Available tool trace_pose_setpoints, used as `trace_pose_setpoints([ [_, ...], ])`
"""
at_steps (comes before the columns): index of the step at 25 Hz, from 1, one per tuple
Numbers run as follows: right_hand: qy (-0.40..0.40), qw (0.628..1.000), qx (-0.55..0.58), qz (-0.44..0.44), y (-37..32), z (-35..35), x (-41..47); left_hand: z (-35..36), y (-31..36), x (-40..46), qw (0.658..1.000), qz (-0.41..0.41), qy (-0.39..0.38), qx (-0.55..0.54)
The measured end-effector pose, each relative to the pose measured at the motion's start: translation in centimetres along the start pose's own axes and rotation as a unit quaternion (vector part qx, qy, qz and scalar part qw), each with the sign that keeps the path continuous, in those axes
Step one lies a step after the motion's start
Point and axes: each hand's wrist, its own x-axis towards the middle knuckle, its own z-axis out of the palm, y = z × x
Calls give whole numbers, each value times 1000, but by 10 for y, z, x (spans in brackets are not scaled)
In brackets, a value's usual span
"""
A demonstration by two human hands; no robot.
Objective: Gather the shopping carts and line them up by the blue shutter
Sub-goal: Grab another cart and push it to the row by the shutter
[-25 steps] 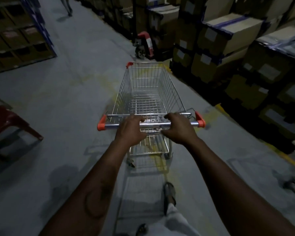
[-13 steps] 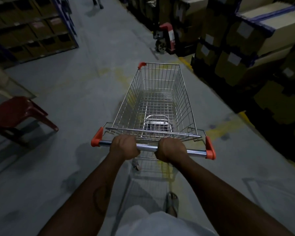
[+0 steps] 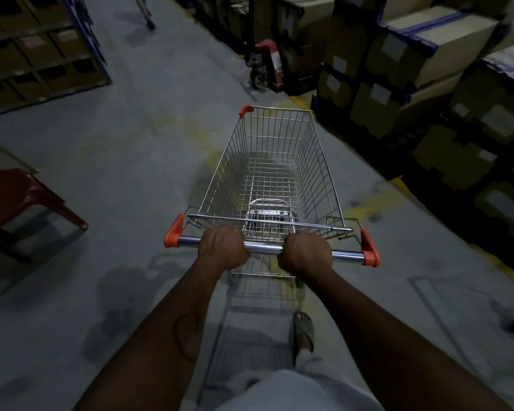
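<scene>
Your left hand (image 3: 223,247) and right hand (image 3: 304,253) are both closed in fists round the chrome handle bar (image 3: 264,248) of one shopping cart (image 3: 272,173), knuckles up, set close together near the bar's middle with the orange end caps well outside them. Cart sits directly ahead of you on the grey floor (image 3: 125,149), basket empty, nose pointing up the aisle with the stacked cardboard boxes (image 3: 413,69) close along its right side. Step in hand, as judged: transport, i.e. wheeling a collected cart toward the line-up spot. No blue shutter in view, so progress cannot be placed beyond "one cart under way". Next move likely calls for an even push on both hands and a slight steer to keep the front right corner off the boxes and off the red pallet jack (image 3: 266,65) ahead at the box row. Counts: carts 1; pallet jacks 1; red plastic chairs (image 3: 21,197) 1, at left; shelving racks (image 3: 39,46) 1, upper left; another person's legs (image 3: 144,11) at the aisle's far end, 1 person
</scene>
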Motion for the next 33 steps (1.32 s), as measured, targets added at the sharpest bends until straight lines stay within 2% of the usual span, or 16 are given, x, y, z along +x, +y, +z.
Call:
trace_pose_setpoints([
  [5,53,998,-15,-28,-25,22,-80,15,-1,-88,1000,4,2,4],
  [10,11,1000,-25,6,-47,39,-162,35,5,-174,1000,5,-6,1],
  [16,-31,1000,2,1,-70,58,-273,60,19,-295,1000,-3,14,-18],
  [24,-35,999,0,-35,-100,100,-447,95,46,-477,1000,-14,1,3],
  [29,-58,998,5,-16,-130,117,-556,109,54,-592,1000,-17,-12,-19],
  [33,-28,999,-3,-14,-157,141,-645,122,55,-686,999,-14,-11,-28],
])
